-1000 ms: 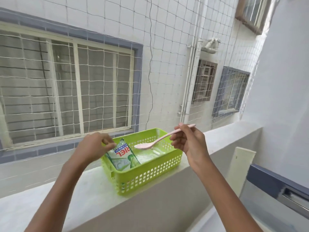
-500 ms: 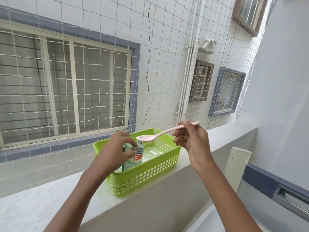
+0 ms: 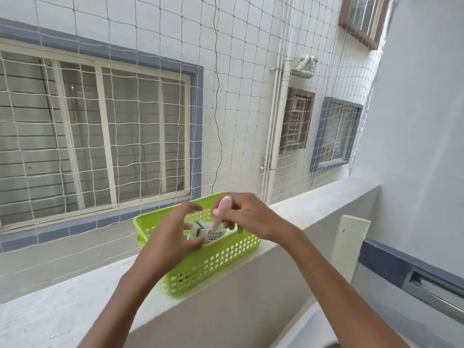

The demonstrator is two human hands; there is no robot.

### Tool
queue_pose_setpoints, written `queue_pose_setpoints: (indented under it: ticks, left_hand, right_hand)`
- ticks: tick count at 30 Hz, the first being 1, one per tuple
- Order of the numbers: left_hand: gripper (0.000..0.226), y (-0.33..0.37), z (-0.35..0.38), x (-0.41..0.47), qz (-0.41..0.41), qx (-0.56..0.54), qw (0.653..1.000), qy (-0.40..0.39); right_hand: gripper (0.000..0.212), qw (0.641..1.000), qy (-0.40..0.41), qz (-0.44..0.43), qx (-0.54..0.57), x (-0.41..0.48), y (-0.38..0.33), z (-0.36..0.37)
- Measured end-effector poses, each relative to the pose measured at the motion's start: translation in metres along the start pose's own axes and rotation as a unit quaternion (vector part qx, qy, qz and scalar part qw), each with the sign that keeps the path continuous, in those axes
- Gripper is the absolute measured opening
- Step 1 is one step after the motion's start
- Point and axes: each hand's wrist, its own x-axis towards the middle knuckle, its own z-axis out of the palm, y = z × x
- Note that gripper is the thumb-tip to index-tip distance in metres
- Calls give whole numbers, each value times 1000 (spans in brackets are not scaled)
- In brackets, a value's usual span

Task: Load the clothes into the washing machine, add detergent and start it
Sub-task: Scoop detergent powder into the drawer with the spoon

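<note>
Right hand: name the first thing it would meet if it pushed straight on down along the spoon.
Probably the detergent packet, which the left hand holds in the green basket. The right hand aims its pink spoon down at it; depth is unclear.

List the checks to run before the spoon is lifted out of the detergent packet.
1. Grip on the spoon: ok, the right hand has its fingers curled round the handle.
2. Spoon tip in the packet: ok, it points down into the open top.
3. Packet steadied: ok, the left hand holds it inside the basket.
4. Basket seated on the ledge: ok, though it sits close to the inner edge.
5. Powder on the spoon: cannot tell, the bowl is hidden in the packet.
</note>
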Motion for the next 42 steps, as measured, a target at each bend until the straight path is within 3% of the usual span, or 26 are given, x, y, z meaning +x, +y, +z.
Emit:
queue_pose_setpoints:
  ticks: [3, 7, 17, 22, 34, 37, 42]
  left_hand:
    - [59, -1, 1, 0, -39, 68, 996, -39]
    - [60, 0, 3, 1, -45, 168, 981, -82]
    - [58, 1, 4, -1, -38, 181, 979, -85]
    - [55, 2, 5, 0, -37, 194, 976, -94]
    - [66, 4, 7, 1, -55, 156, 981, -99]
    - [68, 11, 9, 1, -39, 122, 989, -71]
    - [51, 41, 34, 8, 128, 162, 971, 120]
  right_hand:
    - [15, 999, 16, 31, 17, 7, 1, 12]
    - [25, 979, 103, 98, 144, 17, 11, 13]
    - [26, 859, 283, 188, 382, 5, 36, -2]
    - [26, 826, 333, 177, 420, 0, 40, -9]
    - [27, 788, 366, 172, 465, -15, 51, -26]
    - [28, 781, 374, 167, 472, -25, 56, -36]
    - [28, 770, 406, 159, 467, -57, 67, -61]
